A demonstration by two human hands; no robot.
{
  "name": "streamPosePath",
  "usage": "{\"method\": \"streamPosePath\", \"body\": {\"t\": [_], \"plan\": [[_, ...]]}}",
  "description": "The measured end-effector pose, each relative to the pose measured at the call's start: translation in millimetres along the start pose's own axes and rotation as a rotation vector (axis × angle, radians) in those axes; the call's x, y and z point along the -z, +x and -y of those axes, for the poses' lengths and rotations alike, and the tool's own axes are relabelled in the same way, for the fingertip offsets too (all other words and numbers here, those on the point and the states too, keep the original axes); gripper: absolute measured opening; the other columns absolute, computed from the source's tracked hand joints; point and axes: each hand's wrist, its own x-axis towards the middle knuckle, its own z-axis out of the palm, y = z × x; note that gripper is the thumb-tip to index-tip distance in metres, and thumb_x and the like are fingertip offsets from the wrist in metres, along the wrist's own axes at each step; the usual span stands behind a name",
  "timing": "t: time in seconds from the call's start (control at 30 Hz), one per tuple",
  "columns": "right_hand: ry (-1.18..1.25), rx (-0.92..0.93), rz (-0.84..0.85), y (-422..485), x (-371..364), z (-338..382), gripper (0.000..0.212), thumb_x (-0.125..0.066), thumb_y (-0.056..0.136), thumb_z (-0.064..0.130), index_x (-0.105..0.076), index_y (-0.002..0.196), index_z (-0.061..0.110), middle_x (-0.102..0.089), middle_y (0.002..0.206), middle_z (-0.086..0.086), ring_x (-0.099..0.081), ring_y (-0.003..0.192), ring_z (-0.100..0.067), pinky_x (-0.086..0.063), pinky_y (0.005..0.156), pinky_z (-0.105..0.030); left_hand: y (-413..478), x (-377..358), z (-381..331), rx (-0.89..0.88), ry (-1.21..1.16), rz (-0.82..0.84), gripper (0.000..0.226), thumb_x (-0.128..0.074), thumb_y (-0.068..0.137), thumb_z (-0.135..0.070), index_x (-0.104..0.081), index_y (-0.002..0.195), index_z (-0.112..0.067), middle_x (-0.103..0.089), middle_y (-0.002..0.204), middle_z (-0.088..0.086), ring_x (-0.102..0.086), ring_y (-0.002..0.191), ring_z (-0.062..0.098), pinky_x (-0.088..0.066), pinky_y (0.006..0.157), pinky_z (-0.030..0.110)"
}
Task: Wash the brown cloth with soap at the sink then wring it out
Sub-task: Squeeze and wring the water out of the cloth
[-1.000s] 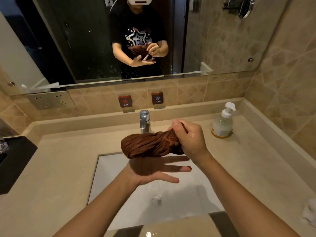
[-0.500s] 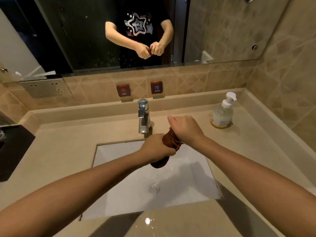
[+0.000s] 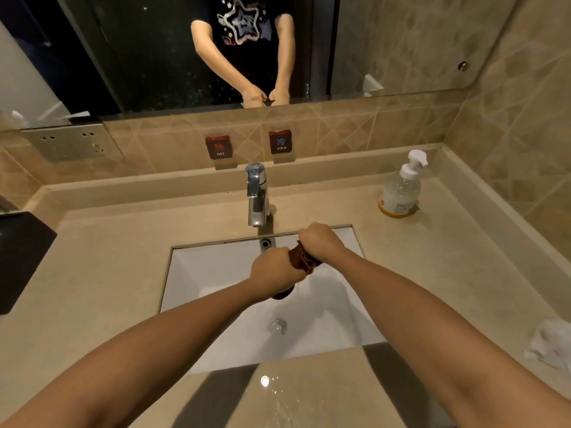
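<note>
Presently held above white rectangular sink basin [image 3: 210,273], apparently for run-off: twisted brown woven cloth [image 3: 304,261], one end clenched in left hand [image 3: 276,271], other in right hand [image 3: 321,242], fists opposed for wringing.

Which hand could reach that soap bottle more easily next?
Probably the right hand: the soap bottle stands on the right side of the counter. The left hand would have to cross over. Both grip the brown cloth.

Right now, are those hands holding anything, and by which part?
The brown cloth, bunched into a roll above the sink. The right hand grips its upper end, the left hand its lower part; a tip shows below.
</note>
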Motion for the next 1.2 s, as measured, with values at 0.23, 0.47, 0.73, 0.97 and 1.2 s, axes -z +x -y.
{"method": "streamPosePath", "body": {"t": [0.23, 0.47, 0.73, 0.97, 1.2], "plan": [[0.184, -0.048, -0.061, -1.6, 9.7, 10.2, 0.032, -0.04, 0.088, 0.026, -0.047, 0.064, 0.006, -0.053, 0.077, -0.012, -0.05, 0.071, -0.028, -0.039, 0.062, -0.033, 5.7, 16.5, 1.8, -0.004, -0.13, 0.076, 0.024, -0.07, 0.071, -0.029, -0.057, 0.078, -0.01, -0.058, 0.068, 0.002, -0.056, 0.066, 0.02, -0.043, 0.059, 0.031], [0.195, 0.154, 0.043, -16.9, 28.4, 5.4, 0.053, -0.037, 0.092, 0.054, -0.06, 0.097, 0.007, -0.061, 0.095, -0.01, -0.057, 0.091, -0.024, -0.046, 0.08, -0.036, -1.3, 30.5, -0.3, -0.049, -0.586, 0.211, 0.02, -0.076, 0.076, -0.023, -0.067, 0.093, -0.015, -0.068, 0.084, 0.005, -0.064, 0.079, 0.018, -0.052, 0.074, 0.028], [0.269, 0.045, -0.213, -11.7, 39.6, -5.7, 0.049, -0.036, 0.096, 0.034, -0.043, 0.057, 0.004, -0.045, 0.059, -0.005, -0.046, 0.063, -0.026, -0.032, 0.053, -0.031, -6.2, 4.7, -21.1, -0.112, -0.651, 0.035, 0.057, -0.067, 0.063, -0.056, -0.067, 0.103, -0.016, -0.072, 0.096, 0.005, -0.067, 0.091, 0.018, -0.053, 0.086, 0.037], [0.435, -0.028, -0.161, -6.3, 36.1, -16.5, 0.033, -0.041, 0.09, 0.027, -0.04, 0.066, 0.005, -0.041, 0.063, -0.007, -0.042, 0.065, -0.025, -0.03, 0.053, -0.03, -8.6, 2.8, -20.6, -0.184, -0.541, 0.002, 0.066, -0.059, 0.062, -0.065, -0.063, 0.105, -0.015, -0.07, 0.092, 0.003, -0.064, 0.086, 0.015, -0.052, 0.08, 0.034], [0.468, -0.151, -0.028, -8.6, 31.9, -37.7, 0.041, -0.034, 0.094, 0.039, -0.052, 0.079, 0.006, -0.052, 0.075, -0.009, -0.053, 0.066, -0.026, -0.041, 0.052, -0.027, -0.4, 4.1, -25.7, -0.014, -0.556, 0.29, 0.029, -0.07, 0.083, -0.037, -0.064, 0.098, -0.013, -0.065, 0.085, 0.003, -0.063, 0.079, 0.017, -0.051, 0.075, 0.028]]}}
